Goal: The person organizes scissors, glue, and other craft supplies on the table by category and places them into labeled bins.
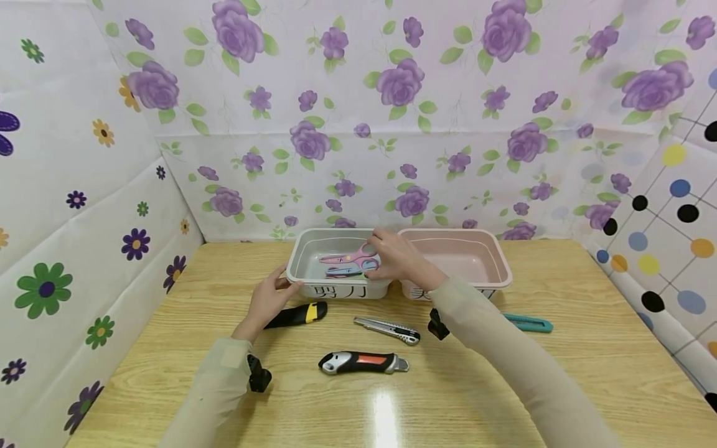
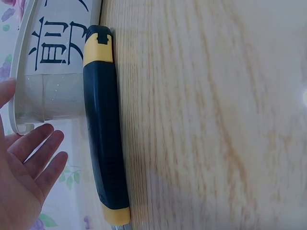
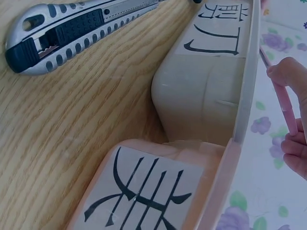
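My right hand (image 1: 394, 255) holds pink-handled scissors (image 1: 366, 250) over the grey bin (image 1: 297, 254), which has a label of black characters on its front. The right wrist view shows the pink handle (image 3: 284, 101) between thumb and fingers. Inside the bin lie blue scissors (image 1: 347, 269), with another pair partly hidden beneath. My left hand (image 1: 267, 298) holds the bin's near left corner, thumb at the front rim and fingers at the side. Other fingers extend below the rim in the left wrist view. Close to this hand lies a black and yellow utility knife (image 2: 101, 124).
A pink bin (image 1: 498, 261) with a label stands right beside the grey one. In front lie a silver snap-off cutter (image 1: 388, 329) and a black, red and silver cutter (image 1: 363, 362). The right sleeve partly covers a teal cutter (image 1: 529, 322). Patterned cloth (image 1: 358, 155) hangs behind the table.
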The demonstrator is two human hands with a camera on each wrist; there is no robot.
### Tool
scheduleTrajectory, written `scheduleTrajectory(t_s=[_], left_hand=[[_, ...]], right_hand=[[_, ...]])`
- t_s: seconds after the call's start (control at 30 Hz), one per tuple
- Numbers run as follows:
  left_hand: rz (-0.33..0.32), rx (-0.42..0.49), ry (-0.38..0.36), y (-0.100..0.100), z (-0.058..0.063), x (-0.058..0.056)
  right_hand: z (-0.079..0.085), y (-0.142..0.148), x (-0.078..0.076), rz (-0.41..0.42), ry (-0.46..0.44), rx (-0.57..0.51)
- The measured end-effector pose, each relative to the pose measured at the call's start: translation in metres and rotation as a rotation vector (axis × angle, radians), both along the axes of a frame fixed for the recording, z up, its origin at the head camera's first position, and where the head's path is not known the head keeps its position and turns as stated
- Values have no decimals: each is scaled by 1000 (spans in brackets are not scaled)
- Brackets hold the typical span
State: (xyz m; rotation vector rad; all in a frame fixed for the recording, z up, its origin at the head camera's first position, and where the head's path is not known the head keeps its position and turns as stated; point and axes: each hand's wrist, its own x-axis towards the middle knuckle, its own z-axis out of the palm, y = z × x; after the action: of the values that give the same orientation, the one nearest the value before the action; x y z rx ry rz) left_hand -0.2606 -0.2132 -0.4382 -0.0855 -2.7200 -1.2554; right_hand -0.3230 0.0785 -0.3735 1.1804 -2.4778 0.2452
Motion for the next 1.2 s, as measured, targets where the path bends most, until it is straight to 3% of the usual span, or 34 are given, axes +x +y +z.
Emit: scheduleTrajectory(t_s=[0.67, 0.93, 1.2], left_hand=[[-10, 22, -1, 0, 0, 1], [-16, 23, 3, 1, 0, 2], [-11, 23, 8, -1, 0, 1]], right_hand=[[-9, -5, -8, -18, -37, 35], [-18, -4, -13, 24, -74, -34], [-13, -3, -6, -7, -132, -58]])
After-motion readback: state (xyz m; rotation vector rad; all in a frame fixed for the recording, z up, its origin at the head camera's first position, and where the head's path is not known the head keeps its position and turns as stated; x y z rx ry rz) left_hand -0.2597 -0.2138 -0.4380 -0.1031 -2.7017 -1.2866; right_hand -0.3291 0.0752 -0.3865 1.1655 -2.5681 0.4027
